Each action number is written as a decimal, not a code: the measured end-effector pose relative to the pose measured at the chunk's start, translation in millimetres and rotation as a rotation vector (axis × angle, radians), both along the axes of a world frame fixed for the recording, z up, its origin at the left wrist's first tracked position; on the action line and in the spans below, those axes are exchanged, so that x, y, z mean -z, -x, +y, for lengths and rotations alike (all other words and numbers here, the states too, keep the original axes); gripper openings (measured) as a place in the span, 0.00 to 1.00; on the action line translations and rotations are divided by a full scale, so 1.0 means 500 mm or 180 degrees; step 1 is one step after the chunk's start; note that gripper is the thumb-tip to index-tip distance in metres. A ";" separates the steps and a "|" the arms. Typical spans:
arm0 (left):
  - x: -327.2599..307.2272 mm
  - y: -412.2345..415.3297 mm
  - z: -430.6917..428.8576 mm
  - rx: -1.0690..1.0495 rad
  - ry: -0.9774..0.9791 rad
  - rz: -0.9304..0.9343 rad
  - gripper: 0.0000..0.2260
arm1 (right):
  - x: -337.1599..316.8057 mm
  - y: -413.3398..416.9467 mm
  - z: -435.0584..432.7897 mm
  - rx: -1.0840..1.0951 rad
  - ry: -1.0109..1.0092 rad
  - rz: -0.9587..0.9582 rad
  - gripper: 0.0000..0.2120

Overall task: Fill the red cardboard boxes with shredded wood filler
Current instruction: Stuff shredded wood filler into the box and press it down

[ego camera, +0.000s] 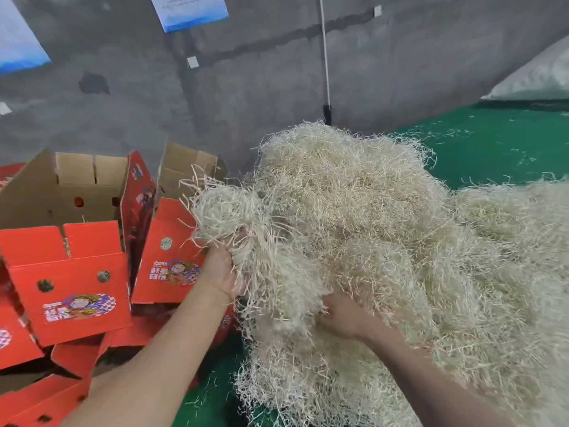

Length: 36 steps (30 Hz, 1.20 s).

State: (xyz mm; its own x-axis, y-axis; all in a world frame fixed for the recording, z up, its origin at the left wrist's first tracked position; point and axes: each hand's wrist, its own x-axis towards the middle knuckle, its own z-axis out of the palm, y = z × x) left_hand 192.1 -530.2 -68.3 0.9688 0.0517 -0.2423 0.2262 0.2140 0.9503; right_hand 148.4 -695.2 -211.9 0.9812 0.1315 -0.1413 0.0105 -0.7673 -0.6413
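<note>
At the middle of the view lies the filler (354, 217), a big loose heap of pale, thin, curly wood strands, tangled like dry straw and springy enough to keep its mounded shape; it rests on a green surface (492, 143). The left hand (220, 269) has its fingers curled round a tuft at the heap's left flank, with strands sticking out above the fist, likely so that a clump can be torn free of the tangle. The right hand (341, 315) is pushed into the heap lower down; its back shows but its fingers are buried, so I cannot tell whether it grips or only props the mass. The strands snag on one another, so a pulled clump will probably drag more along, which may be why both hands work it. Just left of the heap stand the boxes (70, 291), red printed cardboard with brown inner faces, round holes and raised flaps, mouths open to take the filler; the one inside that shows looks nearly bare. More red cardboard lies flat beneath them. Stray strands litter the green surface. Behind rises a rough grey wall (246, 87) with a white cord (324, 57) and blue-edged sheets (191, 10), and a white sack (535, 75) lies at far right
</note>
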 end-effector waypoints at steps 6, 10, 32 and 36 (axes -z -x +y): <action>0.002 -0.013 0.015 -0.0155 -0.0236 0.0116 0.16 | -0.069 0.020 -0.039 -0.0255 0.0078 0.0414 0.21; -0.021 0.001 -0.009 0.0077 -0.0081 0.0074 0.17 | -0.188 0.024 -0.007 0.0006 -0.1120 -0.0317 0.26; -0.003 -0.034 0.086 0.0303 0.0454 0.0530 0.07 | -0.131 -0.013 -0.037 0.0218 -0.0899 -0.0474 0.18; 0.010 -0.020 0.059 0.0602 0.0901 0.0340 0.10 | -0.184 -0.004 0.044 -0.0031 -0.1920 -0.0265 0.27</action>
